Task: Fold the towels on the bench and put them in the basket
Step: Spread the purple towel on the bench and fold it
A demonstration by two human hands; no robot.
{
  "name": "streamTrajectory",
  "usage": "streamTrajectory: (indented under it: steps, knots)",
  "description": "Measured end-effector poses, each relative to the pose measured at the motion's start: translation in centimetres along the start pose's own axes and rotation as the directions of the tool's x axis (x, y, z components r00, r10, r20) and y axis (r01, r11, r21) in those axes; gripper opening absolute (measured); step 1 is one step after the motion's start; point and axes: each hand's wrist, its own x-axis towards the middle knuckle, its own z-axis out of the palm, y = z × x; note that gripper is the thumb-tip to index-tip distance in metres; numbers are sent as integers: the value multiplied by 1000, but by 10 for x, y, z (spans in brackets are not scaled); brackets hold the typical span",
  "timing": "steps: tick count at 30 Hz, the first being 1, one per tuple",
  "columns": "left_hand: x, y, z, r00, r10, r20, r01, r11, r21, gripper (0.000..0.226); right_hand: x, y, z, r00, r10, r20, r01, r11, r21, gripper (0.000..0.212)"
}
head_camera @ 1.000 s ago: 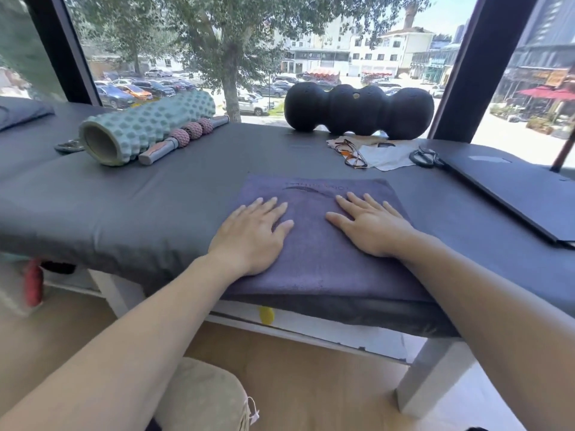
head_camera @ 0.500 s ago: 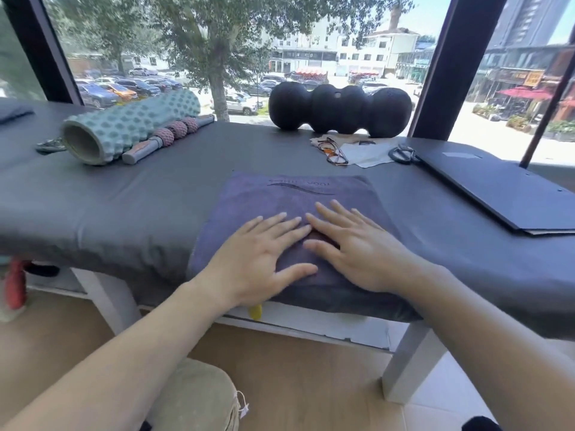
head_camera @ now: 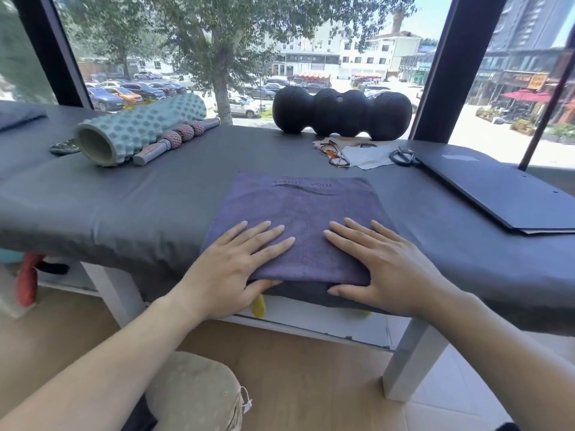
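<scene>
A folded purple towel [head_camera: 298, 209] lies flat on the grey-covered bench [head_camera: 124, 206], its near edge at the bench's front. My left hand [head_camera: 236, 262] lies on the towel's near left part, fingers straight on top and thumb tucked under the front edge. My right hand [head_camera: 382, 265] lies on the near right part the same way, its thumb under the edge too. The two hands are a palm's width apart. No basket is in view.
At the back left lie a teal foam roller [head_camera: 137, 129] and a massage stick [head_camera: 174, 141]. A black peanut roller [head_camera: 342, 113] sits by the window. Glasses [head_camera: 334, 154], scissors [head_camera: 403, 157] and a black folder [head_camera: 497, 191] lie at the right.
Both hands slid back toward me along the towel to its near edge and spread apart. Their thumbs now hook under that edge.
</scene>
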Motion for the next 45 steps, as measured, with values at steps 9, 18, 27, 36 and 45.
streamTrajectory:
  steps: [9, 18, 27, 36, 45]
  knots:
    - [-38, -37, -8, 959, -190, -209, 132, 955, -264, 61, -26, 25, -3, 968, 24, -250, 11, 990, 138, 54]
    - [-29, -28, -37, 861, -468, -198, 263, 744, -614, 19, -37, 49, -34, 900, 374, -223, -192, 800, 569, 23]
    - [8, -9, -50, 843, -514, -159, 224, 603, -766, 32, -22, 53, -40, 831, 490, -263, -161, 664, 730, 22]
    - [67, -44, -37, 718, -684, -128, 367, 528, -766, 19, 33, 74, -30, 680, 729, -80, -397, 458, 796, 15]
    - [83, -66, -10, 622, -777, 98, 697, 491, -523, 16, 52, 91, -13, 648, 757, 90, -707, 552, 442, 31]
